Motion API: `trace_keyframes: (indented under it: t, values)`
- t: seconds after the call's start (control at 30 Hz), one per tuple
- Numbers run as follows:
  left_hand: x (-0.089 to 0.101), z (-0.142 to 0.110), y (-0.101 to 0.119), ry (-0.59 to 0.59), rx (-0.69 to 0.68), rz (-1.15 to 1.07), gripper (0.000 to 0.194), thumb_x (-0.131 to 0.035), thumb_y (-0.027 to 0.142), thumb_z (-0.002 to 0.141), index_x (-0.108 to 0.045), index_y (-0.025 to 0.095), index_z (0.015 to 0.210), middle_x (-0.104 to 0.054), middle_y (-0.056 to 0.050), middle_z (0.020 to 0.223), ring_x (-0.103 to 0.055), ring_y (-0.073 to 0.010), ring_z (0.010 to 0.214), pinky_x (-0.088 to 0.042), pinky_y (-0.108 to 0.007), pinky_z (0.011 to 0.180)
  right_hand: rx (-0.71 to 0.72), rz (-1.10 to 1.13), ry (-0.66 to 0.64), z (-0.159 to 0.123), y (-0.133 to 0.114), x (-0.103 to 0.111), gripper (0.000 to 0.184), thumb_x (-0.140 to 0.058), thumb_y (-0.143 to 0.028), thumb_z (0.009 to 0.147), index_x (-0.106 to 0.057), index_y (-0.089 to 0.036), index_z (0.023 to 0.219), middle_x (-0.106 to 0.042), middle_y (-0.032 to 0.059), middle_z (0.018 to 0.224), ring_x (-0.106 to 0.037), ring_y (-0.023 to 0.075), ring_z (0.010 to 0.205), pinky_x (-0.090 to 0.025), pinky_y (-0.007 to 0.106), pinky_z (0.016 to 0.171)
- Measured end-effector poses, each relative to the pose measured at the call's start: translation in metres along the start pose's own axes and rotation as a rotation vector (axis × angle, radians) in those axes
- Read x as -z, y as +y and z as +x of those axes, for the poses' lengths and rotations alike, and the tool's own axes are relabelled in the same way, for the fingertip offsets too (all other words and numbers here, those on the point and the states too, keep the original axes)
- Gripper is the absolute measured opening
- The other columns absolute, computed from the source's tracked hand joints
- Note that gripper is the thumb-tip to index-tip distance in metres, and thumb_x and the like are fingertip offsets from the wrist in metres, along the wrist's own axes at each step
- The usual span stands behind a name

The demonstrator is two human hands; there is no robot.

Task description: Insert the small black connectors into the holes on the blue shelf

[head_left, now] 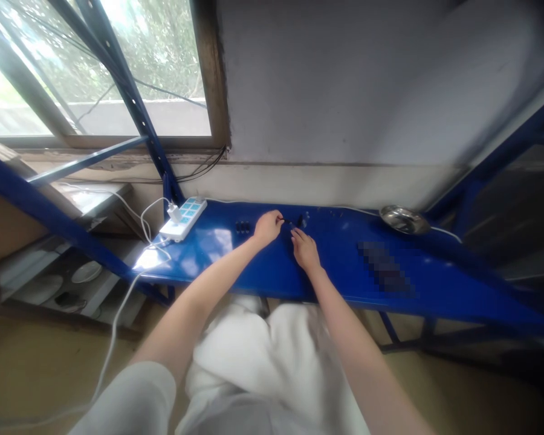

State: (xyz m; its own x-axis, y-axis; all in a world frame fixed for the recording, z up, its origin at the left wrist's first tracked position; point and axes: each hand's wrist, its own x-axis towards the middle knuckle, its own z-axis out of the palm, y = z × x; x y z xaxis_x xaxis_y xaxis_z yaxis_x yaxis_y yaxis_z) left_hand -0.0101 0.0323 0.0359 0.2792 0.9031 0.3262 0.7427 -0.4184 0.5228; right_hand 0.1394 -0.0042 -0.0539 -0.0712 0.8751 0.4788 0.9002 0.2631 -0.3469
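Note:
Over the blue table, my left hand point(267, 228) pinches a small dark, thin piece point(285, 220) between thumb and fingertips. My right hand point(305, 249) is just to the right and nearer to me. Its fingertips are drawn together close to the piece's right end; what they hold is too small to make out. Past the right fingertips lies a small dark part point(300, 221) beside some clear bits point(306, 215). To the left of my left hand, several small black pieces point(243, 227) stand in a row.
The blue table point(263, 275) runs along the wall. At its left end sits a white power strip point(185, 220) with a plug and cable. A shiny metal dish point(403, 219) is at the back right, with a blurred-out dark patch point(385, 267) nearer. Blue posts point(136, 103) rise at the left.

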Motion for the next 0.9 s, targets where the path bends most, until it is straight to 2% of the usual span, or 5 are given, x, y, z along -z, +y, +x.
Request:
trace_keyframes:
  t: [0.27, 0.6, 0.73, 0.9]
  values:
    - [0.005, 0.003, -0.009, 0.03, -0.027, -0.073, 0.014, -0.053, 0.018, 0.078, -0.062, 0.016, 0.089, -0.066, -0.006, 0.084, -0.06, -0.0148, 0.076, -0.046, -0.027, 0.074, 0.088, 0.068, 0.046, 0.0, 0.002, -0.001, 0.047, -0.019, -0.032, 0.093, -0.053, -0.016, 0.121, -0.051, 0.0108, 0.127, -0.048, 0.0231, 0.115, -0.036, 0.045, 0.097]
    - [0.017, 0.016, -0.013, -0.128, -0.172, -0.084, 0.015, -0.056, 0.02, 0.076, -0.064, 0.015, 0.087, -0.066, -0.004, 0.084, -0.059, -0.0127, 0.073, -0.047, -0.025, 0.072, 0.138, 0.095, 0.061, 0.0, 0.001, -0.002, 0.049, -0.018, -0.033, 0.093, -0.053, -0.014, 0.12, -0.051, 0.012, 0.126, -0.048, 0.022, 0.115, -0.036, 0.044, 0.099]
    - [0.016, 0.014, -0.01, -0.191, -0.234, -0.028, 0.015, -0.055, 0.02, 0.076, -0.064, 0.015, 0.087, -0.066, -0.004, 0.086, -0.059, -0.0137, 0.076, -0.046, -0.025, 0.073, 0.159, 0.092, 0.042, -0.001, -0.001, 0.0, 0.048, -0.018, -0.034, 0.093, -0.051, -0.015, 0.123, -0.049, 0.0116, 0.128, -0.046, 0.0222, 0.118, -0.036, 0.044, 0.099]
    - [0.011, 0.01, -0.004, -0.22, -0.243, 0.044, 0.017, -0.053, 0.02, 0.076, -0.064, 0.015, 0.088, -0.066, -0.004, 0.087, -0.059, -0.0144, 0.076, -0.046, -0.025, 0.071, 0.171, 0.074, 0.015, -0.001, -0.003, 0.004, 0.048, -0.019, -0.033, 0.093, -0.048, -0.016, 0.126, -0.046, 0.0113, 0.131, -0.044, 0.0232, 0.12, -0.035, 0.046, 0.099]
